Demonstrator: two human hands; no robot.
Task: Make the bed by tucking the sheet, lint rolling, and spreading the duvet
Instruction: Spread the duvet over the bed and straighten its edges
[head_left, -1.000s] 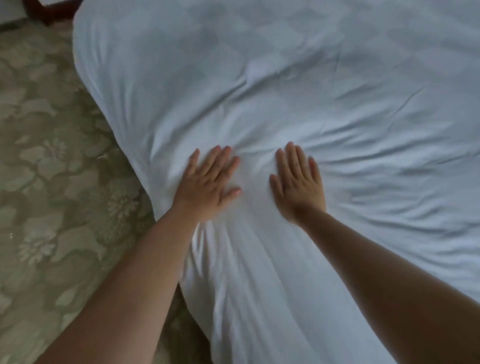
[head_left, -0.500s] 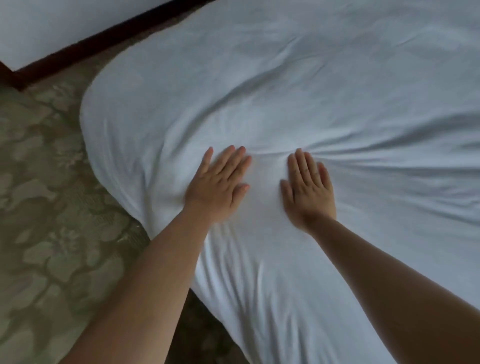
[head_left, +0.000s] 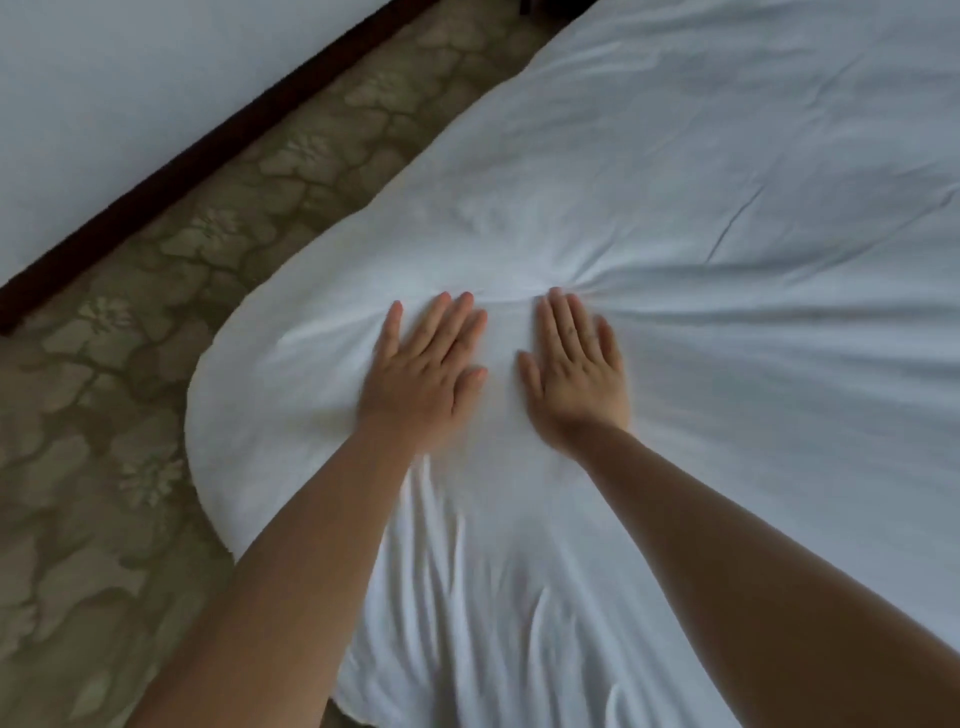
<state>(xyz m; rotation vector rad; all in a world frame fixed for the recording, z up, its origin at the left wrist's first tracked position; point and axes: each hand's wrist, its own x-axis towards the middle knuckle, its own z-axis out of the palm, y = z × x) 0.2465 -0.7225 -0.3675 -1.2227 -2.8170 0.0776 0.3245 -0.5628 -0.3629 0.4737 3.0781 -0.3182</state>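
Pressing flat on the white duvet (head_left: 649, 218), the left hand (head_left: 423, 382) and right hand (head_left: 574, 387) lie side by side, fingers straight, gripping nothing. Wrinkles fan out ahead of the right hand; patterned carpet (head_left: 104, 441) lies left of the left hand.

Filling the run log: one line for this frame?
step: smoothing duvet | left hand: flat on it | right hand: flat on it

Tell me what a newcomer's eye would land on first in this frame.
Two bare hands lie flat, side by side, in the middle: the left hand and right hand press on the white duvet, with creases fanning out from them. To the left runs the patterned carpet, edged by a dark baseboard.
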